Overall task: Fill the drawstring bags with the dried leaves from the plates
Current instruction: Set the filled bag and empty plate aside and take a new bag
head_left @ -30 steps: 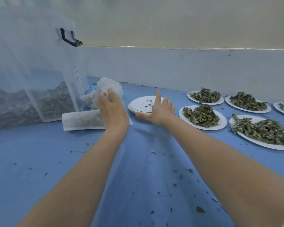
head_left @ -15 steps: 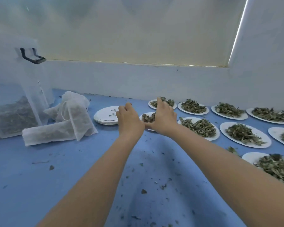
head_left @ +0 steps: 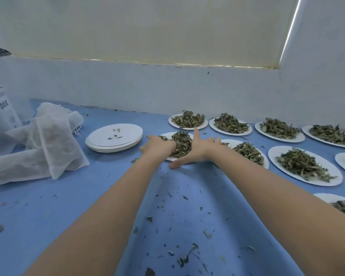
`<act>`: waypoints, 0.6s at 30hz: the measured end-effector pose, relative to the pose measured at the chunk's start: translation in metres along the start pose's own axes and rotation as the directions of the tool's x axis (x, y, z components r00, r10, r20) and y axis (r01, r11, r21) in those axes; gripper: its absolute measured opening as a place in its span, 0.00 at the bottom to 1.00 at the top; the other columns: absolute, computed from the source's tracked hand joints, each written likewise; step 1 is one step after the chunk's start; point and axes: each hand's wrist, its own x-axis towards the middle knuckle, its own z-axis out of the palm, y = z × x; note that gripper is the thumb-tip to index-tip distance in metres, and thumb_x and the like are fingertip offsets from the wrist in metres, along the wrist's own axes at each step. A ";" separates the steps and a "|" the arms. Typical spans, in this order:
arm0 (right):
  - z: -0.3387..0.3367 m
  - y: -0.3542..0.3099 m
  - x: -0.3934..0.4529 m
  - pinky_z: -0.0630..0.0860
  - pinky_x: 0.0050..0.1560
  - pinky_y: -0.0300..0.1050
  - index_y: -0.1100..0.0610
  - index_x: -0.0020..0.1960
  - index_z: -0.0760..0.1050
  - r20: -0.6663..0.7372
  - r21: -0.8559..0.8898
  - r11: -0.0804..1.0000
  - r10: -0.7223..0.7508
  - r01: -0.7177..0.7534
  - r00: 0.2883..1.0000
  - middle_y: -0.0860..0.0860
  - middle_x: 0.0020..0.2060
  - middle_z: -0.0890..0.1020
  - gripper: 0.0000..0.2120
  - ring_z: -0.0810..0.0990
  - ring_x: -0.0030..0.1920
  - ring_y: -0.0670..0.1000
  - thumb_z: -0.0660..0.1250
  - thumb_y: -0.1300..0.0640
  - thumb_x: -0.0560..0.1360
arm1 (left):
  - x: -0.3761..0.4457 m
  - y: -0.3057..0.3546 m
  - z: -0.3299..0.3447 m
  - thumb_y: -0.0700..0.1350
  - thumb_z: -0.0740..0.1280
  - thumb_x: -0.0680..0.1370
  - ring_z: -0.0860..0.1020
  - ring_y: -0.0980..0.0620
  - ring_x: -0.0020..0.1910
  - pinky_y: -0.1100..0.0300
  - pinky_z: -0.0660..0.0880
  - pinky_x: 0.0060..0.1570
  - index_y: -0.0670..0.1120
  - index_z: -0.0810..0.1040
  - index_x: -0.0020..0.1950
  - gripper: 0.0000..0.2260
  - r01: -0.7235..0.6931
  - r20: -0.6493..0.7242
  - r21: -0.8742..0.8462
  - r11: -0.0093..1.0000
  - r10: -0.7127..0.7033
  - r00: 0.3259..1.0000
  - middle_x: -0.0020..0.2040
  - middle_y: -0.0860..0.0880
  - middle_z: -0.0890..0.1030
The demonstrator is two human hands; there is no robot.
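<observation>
Both hands are at the plate of leaves (head_left: pixel 179 145) which is nearest to the stack of empty plates (head_left: pixel 114 137). The left hand (head_left: pixel 157 145) lies on the left side of the heap; its fingers go down into the leaves and I cannot tell if they are curled or straight. The right hand (head_left: pixel 197 150) stands at the right side, with fingers straight and spread, the thumb (head_left: pixel 175 164) low on the blue table (head_left: pixel 68 206) just beside the rim. The dried leaves (head_left: pixel 182 141) look very light, crisp and loose, so I judge that they break and scatter easily; many crumbs already lie on the table. The plate looks thin and light, perhaps of paper, so it may bend if it is lifted from one edge only. It seems better to hold it under two opposite rims, or to gather the heap between both palms. The white bags (head_left: pixel 54 140) are soft mesh and lie well apart at the left, near a clear box (head_left: pixel 2 116). Compared with one second ago, the left hand has left the bags and the right hand has left the empty stack, and both have moved right to this full plate. Half a second ago they hovered above it; now they touch it.
</observation>
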 end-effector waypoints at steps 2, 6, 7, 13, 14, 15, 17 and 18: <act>0.002 -0.003 0.002 0.39 0.71 0.63 0.54 0.74 0.29 -0.049 -0.034 0.999 -0.019 0.017 0.999 0.59 0.75 0.56 0.70 0.42 0.76 0.61 0.67 0.22 0.53 | 0.000 0.002 -0.001 0.42 0.62 0.73 0.70 0.45 0.54 0.52 0.67 0.58 0.37 0.57 0.71 0.29 0.000 -0.006 0.003 1.000 0.000 1.000 0.37 0.49 0.68; 0.001 -0.007 -0.011 0.36 0.70 0.63 0.55 0.75 0.31 -0.120 -0.051 0.998 -0.027 0.021 0.992 0.59 0.74 0.59 0.70 0.43 0.76 0.59 0.66 0.21 0.51 | -0.010 0.004 -0.012 0.41 0.63 0.73 0.70 0.43 0.59 0.54 0.67 0.54 0.37 0.62 0.65 0.22 -0.036 -0.008 -0.053 0.998 0.035 0.999 0.43 0.47 0.70; -0.001 -0.008 -0.018 0.36 0.70 0.63 0.55 0.75 0.31 -0.128 -0.045 0.999 -0.028 0.022 0.991 0.58 0.74 0.60 0.71 0.43 0.76 0.59 0.66 0.21 0.51 | -0.015 0.005 -0.017 0.41 0.63 0.74 0.69 0.42 0.61 0.54 0.67 0.55 0.37 0.62 0.65 0.22 -0.040 -0.014 -0.065 0.997 0.039 0.999 0.48 0.45 0.70; -0.006 -0.011 -0.097 0.43 0.72 0.62 0.54 0.74 0.29 -0.138 0.049 0.996 -0.064 0.072 0.988 0.61 0.73 0.59 0.69 0.45 0.76 0.61 0.66 0.22 0.54 | -0.083 -0.005 -0.050 0.39 0.61 0.75 0.67 0.46 0.49 0.59 0.65 0.38 0.38 0.62 0.66 0.20 -0.074 -0.059 -0.208 0.975 0.063 0.996 0.47 0.46 0.69; -0.005 -0.011 -0.115 0.45 0.72 0.61 0.54 0.74 0.29 -0.130 0.061 0.995 -0.072 0.080 0.989 0.62 0.73 0.59 0.69 0.46 0.75 0.61 0.66 0.22 0.54 | -0.098 -0.011 -0.054 0.39 0.61 0.75 0.66 0.46 0.48 0.59 0.63 0.36 0.38 0.63 0.66 0.20 -0.077 -0.068 -0.223 0.972 0.064 0.996 0.45 0.47 0.68; -0.002 -0.011 -0.131 0.45 0.72 0.61 0.54 0.74 0.28 -0.121 0.061 0.994 -0.081 0.088 0.989 0.63 0.73 0.58 0.69 0.45 0.75 0.62 0.66 0.23 0.54 | -0.115 -0.018 -0.057 0.39 0.62 0.75 0.66 0.46 0.48 0.59 0.63 0.35 0.39 0.63 0.66 0.20 -0.081 -0.074 -0.225 0.971 0.066 0.995 0.45 0.47 0.68; 0.008 -0.009 -0.162 0.44 0.73 0.62 0.54 0.74 0.27 -0.085 0.059 0.994 -0.090 0.095 0.992 0.63 0.74 0.55 0.69 0.45 0.75 0.62 0.68 0.24 0.55 | -0.149 -0.034 -0.058 0.40 0.62 0.74 0.67 0.46 0.49 0.58 0.65 0.40 0.39 0.63 0.66 0.21 -0.086 -0.057 -0.194 0.977 0.076 0.995 0.50 0.46 0.69; 0.015 -0.007 -0.176 0.45 0.72 0.62 0.53 0.73 0.27 -0.060 0.063 0.994 -0.091 0.095 0.994 0.63 0.74 0.54 0.69 0.46 0.75 0.62 0.68 0.25 0.55 | -0.164 -0.042 -0.057 0.40 0.63 0.74 0.68 0.46 0.50 0.58 0.65 0.42 0.39 0.62 0.66 0.21 -0.089 -0.046 -0.170 0.981 0.082 0.996 0.53 0.45 0.70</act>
